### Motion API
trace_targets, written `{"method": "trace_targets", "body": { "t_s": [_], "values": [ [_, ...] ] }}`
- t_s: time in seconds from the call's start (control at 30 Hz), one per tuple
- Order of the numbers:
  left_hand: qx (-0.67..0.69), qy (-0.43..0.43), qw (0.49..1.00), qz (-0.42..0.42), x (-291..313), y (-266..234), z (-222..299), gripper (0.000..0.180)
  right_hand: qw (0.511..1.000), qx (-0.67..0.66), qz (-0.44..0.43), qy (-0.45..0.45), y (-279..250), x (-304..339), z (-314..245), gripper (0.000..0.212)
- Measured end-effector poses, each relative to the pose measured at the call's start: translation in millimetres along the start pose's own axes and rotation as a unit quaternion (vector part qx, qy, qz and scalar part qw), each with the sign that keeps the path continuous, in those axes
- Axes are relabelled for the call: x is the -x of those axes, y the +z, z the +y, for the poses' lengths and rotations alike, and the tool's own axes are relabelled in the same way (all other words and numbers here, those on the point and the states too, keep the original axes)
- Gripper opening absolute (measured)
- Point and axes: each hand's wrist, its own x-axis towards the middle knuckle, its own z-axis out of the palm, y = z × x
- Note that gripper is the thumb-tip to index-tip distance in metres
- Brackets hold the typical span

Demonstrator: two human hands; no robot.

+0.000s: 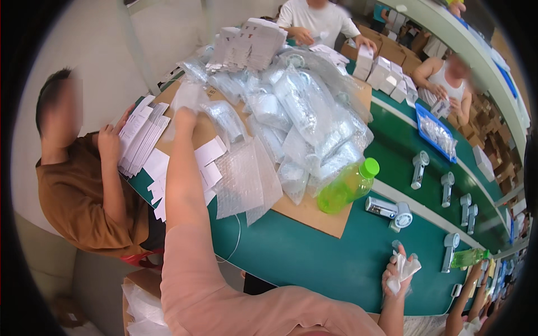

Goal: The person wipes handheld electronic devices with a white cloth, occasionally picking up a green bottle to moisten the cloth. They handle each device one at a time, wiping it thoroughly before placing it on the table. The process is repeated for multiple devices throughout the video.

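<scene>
Green worktop (269, 246): right hand (389, 275), fingers clamped on crumpled white film (404, 269); left hand (186, 116), finger closure unclear, should pinch one translucent bag (189, 94).

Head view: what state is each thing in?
Left hand: at clear bag, grip unclear
Right hand: closed on white wad
White wad: crumpled
Wrapped pile: heaped, bagged
Bubble sheets: flat
Left cartons: flattened, stacked
Bottle by pile: capped
Loose fans: unwrapped
Blue tray: filled
</scene>
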Motion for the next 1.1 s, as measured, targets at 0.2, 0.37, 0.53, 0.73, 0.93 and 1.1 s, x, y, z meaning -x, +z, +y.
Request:
{"method": "trace_targets", "body": {
  "t_s": [0.2,0.37,0.53,0.73,0.93,1.1],
  "values": [
    [0.513,-0.102,0.852,0.020,59,-110,121,0.018,1.000,-0.016,0.000,0.006,-3,12,2,0.059],
    [0.496,-0.033,0.856,-0.140,187,-174,184,0.019,0.999,0.006,-0.017,0.028,14,-15,13,0.060],
    [0.349,0.022,0.911,-0.217,267,-159,182,0.023,0.998,-0.026,-0.012,0.061,34,-24,19,0.059],
    [0.386,0.030,0.919,-0.066,287,-177,197,0.028,0.997,-0.065,-0.034,-0.010,54,-10,24,0.064],
    [0.050,0.228,0.970,-0.065,309,-147,220,0.032,0.992,-0.120,0.006,-0.039,57,4,-3,0.066],
    [0.024,0.272,0.916,-0.295,312,-143,203,0.069,0.983,-0.139,-0.002,-0.123,51,9,-43,0.063]
  ]
}}
